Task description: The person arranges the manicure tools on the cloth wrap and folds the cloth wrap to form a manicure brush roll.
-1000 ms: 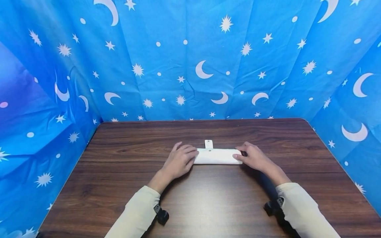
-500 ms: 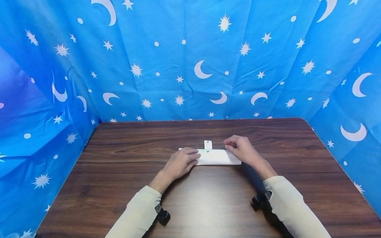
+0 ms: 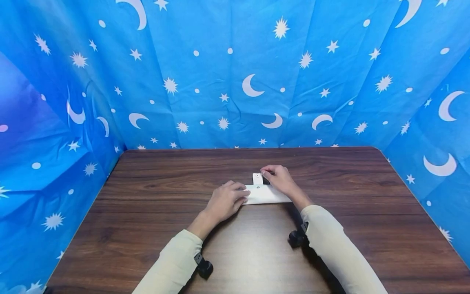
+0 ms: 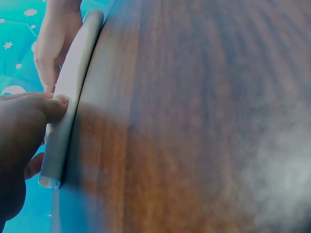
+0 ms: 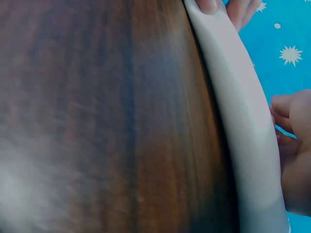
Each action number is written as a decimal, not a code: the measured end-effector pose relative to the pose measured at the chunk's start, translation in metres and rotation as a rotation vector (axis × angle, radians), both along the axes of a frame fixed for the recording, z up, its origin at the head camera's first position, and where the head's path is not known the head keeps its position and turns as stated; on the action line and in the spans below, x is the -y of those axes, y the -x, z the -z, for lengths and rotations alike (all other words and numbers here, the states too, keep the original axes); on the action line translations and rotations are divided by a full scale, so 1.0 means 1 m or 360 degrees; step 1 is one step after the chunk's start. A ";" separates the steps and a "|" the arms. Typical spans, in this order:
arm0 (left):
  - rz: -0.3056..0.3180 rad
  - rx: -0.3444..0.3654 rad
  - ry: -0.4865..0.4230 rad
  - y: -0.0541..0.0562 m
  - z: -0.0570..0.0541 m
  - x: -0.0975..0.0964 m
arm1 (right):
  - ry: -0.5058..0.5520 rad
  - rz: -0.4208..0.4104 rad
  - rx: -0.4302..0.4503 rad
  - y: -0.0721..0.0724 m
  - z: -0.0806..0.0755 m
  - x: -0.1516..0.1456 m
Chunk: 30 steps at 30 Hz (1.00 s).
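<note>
A long white roll (image 3: 269, 195), flat-looking from above, lies across the table with a small snap tab (image 3: 258, 178) standing out from its far edge. One metal snap shows on the tab and another on the roll. My left hand (image 3: 227, 200) holds the roll near its left end, thumb (image 4: 59, 103) on the near side and fingers over the top and far side. My right hand (image 3: 280, 179) hovers over the roll's far edge, thumb and forefinger bent, fingertips right at the tab's right corner. In the right wrist view, the roll (image 5: 248, 121) partly hides that hand's fingers.
The dark wood-grain table (image 3: 176, 167) ends at a blue cloth (image 3: 205, 73) with white moons and stars, which hangs behind and at both sides. Small black cameras (image 3: 295, 239) sit at both wrists.
My right hand has let go of the roll's right end and moved left along its far edge to the tab. The left hand stays on the left part.
</note>
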State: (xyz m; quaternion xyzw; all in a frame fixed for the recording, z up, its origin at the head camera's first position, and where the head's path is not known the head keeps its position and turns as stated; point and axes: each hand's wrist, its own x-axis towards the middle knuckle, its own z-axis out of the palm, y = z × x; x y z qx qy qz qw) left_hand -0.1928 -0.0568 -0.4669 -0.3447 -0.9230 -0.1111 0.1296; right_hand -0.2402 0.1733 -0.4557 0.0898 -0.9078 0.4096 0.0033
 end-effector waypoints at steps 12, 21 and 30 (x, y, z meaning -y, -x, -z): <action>-0.0080 0.0057 -0.0004 -0.001 -0.001 -0.002 | 0.0137 -0.0262 -0.0050 -0.007 -0.004 -0.005; -0.0079 0.0098 -0.0021 -0.002 -0.003 -0.004 | 0.0084 -0.0632 -0.0313 -0.016 0.001 -0.015; -0.0092 0.0097 -0.0017 -0.003 -0.003 -0.005 | -0.0146 -0.0773 -0.0600 -0.023 0.004 -0.017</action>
